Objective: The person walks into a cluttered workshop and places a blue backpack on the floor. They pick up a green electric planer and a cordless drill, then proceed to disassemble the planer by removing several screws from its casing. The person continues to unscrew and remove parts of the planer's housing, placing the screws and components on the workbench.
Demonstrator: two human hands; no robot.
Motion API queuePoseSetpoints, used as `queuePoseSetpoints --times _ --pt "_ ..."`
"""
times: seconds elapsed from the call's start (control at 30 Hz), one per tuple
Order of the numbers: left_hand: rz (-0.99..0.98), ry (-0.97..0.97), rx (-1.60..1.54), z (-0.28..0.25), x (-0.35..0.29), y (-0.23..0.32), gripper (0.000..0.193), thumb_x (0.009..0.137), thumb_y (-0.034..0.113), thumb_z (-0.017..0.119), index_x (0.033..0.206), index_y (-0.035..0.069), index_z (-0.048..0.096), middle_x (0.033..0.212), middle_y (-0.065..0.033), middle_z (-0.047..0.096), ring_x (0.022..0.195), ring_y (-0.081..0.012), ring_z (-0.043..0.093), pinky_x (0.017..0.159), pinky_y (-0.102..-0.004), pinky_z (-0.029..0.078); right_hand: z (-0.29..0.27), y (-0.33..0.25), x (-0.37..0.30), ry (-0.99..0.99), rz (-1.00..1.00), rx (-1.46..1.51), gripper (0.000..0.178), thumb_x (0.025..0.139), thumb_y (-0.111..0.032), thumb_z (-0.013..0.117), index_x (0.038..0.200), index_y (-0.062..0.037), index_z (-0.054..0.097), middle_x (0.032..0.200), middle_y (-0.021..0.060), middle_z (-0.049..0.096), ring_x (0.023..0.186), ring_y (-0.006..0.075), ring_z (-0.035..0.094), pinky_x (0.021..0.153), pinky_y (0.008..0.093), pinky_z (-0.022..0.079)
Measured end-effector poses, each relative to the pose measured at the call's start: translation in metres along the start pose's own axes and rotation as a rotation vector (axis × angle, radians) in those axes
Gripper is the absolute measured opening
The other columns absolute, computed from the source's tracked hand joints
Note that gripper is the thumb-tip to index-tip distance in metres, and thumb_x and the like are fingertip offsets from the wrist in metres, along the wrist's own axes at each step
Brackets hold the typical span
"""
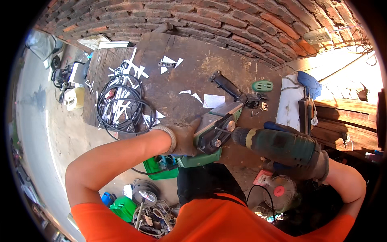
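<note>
My left hand [183, 139], in a grey-brown work glove, is closed on a green and silver electric planer [207, 156] at the table's near edge. The planer's side shows a dark belt running around two round pulleys [230, 125]. My right hand [310, 170], also gloved, grips a dark green power drill [278, 144] from the right. The drill's chuck [240, 136] points at the planer beside the pulleys; whether its tip touches cannot be made out. Beyond the planer lie a loose black handle [226, 85] and a green vented cover [262, 86].
A coiled black cable [121, 97] and white paper strips lie on the wooden table [169, 97] at left. A brick wall [225, 28] closes the back. At right are a blue cloth [309, 84] and planks [342, 115]. A fan [281, 191] stands below.
</note>
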State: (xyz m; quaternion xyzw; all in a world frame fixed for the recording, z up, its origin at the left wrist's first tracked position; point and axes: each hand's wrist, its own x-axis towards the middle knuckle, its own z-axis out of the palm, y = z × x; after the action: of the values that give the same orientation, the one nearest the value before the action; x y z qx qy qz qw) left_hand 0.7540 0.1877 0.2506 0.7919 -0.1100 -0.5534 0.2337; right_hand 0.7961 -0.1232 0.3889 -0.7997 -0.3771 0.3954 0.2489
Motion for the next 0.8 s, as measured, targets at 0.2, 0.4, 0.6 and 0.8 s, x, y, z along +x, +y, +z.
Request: queuePoseSetpoints --times 0.2,0.4,0.6,0.8 --pt "0.017 -0.061 -0.067 0.0 0.008 -0.004 0.116 0.082 0.049 0.072 0.164 0.007 0.003 0.145 -0.032 0.051 0.134 -0.0411 0.054 0.109 -0.0431 0.045 0.002 -0.007 -0.008 -0.034 0.103 0.08 0.082 0.082 -0.006 0.078 0.153 0.0009 0.038 0.145 0.0174 0.055 0.135 0.0253 0.053 0.112 0.0385 0.045" --pt "-0.037 -0.024 0.076 -0.003 0.006 0.0 0.118 0.08 0.05 0.074 0.164 0.008 0.001 0.147 -0.0423 0.041 0.132 -0.0481 0.053 0.109 -0.0445 0.046 0.008 0.002 -0.009 -0.059 0.309 0.429 0.082 0.084 -0.009 0.08 0.154 0.0 0.037 0.141 0.0139 0.059 0.126 0.0214 0.06 0.107 0.034 0.049" --pt "-0.033 -0.092 0.028 -0.012 0.001 0.002 0.116 0.082 0.05 0.073 0.164 0.008 0.001 0.146 -0.0424 0.041 0.132 -0.0485 0.053 0.107 -0.0441 0.047 0.01 -0.005 -0.007 0.08 0.334 0.53 0.064 0.08 -0.01 0.078 0.14 -0.0024 0.057 0.133 0.01 0.066 0.124 0.0237 0.063 0.116 0.0388 0.043" --pt "-0.003 -0.039 0.047 -0.005 0.003 0.002 0.115 0.083 0.051 0.072 0.164 0.007 0.004 0.139 -0.0294 0.057 0.127 -0.04 0.06 0.105 -0.0428 0.049 0.013 0.008 -0.009 -0.006 0.081 0.101 0.077 0.083 -0.014 0.08 0.15 -0.0045 0.044 0.144 0.0127 0.056 0.125 0.022 0.061 0.111 0.0363 0.048"
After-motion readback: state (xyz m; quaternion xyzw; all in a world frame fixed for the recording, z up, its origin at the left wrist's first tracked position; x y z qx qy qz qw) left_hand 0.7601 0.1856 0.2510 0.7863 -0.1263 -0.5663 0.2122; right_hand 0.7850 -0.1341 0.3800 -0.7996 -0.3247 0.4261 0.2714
